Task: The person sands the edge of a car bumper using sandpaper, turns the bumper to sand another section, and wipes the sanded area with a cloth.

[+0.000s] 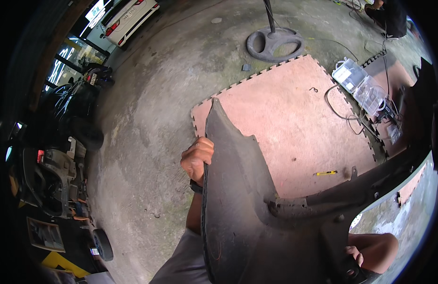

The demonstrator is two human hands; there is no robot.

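A large dark plastic car body panel (pixel 236 198), which looks like a bumper cover, stands tilted in front of me with its inner side towards me. My left hand (pixel 197 158) grips its long left edge, knuckles up, with a dark band around the wrist. At the lower right, a few fingers of my right hand (pixel 354 255) curl at the panel's edge beside my bare knee (pixel 380 250); the rest of that hand is hidden. A yellow utility knife (pixel 326 173) lies on the pink foam mat (pixel 283 117) beyond the panel.
An open clear plastic case (pixel 361 85) and tangled cables (pixel 361 119) lie at the mat's right side. Behind it stands a grey stand base (pixel 274 44) with a pole. Parked vehicles, including a white car (pixel 134 21), and a loose wheel (pixel 103 245) line the left. Someone crouches (pixel 387 17) far right.
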